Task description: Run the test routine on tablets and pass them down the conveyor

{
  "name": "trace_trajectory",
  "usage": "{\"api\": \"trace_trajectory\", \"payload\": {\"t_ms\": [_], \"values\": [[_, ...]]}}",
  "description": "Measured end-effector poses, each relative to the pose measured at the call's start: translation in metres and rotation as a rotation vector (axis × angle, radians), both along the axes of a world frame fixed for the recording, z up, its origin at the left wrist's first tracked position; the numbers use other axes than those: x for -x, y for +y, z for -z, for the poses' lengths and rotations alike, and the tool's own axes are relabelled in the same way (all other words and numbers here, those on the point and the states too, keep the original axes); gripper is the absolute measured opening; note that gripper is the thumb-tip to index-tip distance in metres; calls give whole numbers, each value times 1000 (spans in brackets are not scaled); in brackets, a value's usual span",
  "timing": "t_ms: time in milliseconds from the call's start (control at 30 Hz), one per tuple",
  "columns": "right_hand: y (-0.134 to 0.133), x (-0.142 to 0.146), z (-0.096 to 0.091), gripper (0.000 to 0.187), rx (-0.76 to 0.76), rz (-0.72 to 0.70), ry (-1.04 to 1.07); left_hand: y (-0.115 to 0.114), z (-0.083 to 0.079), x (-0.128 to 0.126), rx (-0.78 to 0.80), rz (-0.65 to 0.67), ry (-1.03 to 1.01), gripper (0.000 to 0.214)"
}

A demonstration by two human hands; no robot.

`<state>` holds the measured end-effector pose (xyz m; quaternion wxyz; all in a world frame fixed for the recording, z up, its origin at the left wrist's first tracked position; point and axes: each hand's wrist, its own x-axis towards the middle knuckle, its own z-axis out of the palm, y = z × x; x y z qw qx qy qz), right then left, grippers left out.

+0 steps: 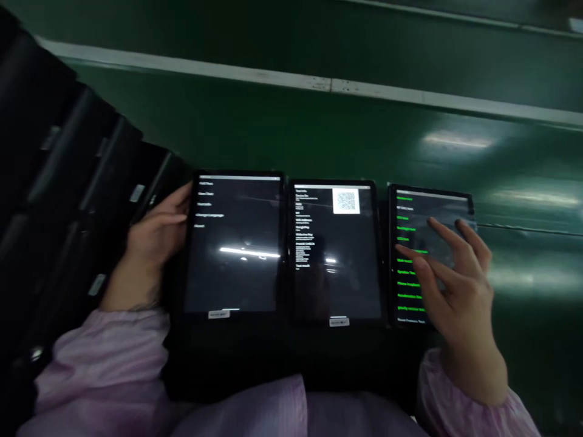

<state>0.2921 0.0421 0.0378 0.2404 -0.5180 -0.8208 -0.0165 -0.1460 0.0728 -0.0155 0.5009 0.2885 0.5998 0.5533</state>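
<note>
Three tablets with lit screens stand side by side in front of me. The left tablet [234, 273] shows a short text menu, and my left hand [157, 233] grips its left edge, fingertips partly hidden at the border. On the middle tablet [341, 285] are lines of white text and a QR code; neither hand touches it. Green and white list lines fill the right tablet [407, 249]. Over that screen is my right hand [460, 285], fingers spread and holding nothing, the index fingertip at the list near the left side; contact cannot be made out.
A row of black devices [104, 164] with small white labels leans along the left side. The green work surface [255, 127] is crossed by a pale strip [218, 74] beyond the tablets. Lamp light reflects off the surface at right.
</note>
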Motion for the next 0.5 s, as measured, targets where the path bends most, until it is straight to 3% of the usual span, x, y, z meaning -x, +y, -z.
{"api": "trace_trajectory", "payload": {"t_ms": [100,333,433,500], "values": [[2,-7,4,27,-37,-9,-2,4,-1,4,33,-1,-33,55],[-4,-10,-2,29,-231,184,113,2,-5,-4,57,-38,-31,61],[-6,-11,-7,30,-174,214,125,-3,-6,-9,58,-37,32,53],[-5,-13,-9,30,-125,215,121,-7,-4,-9,-32,-57,131,36]]}}
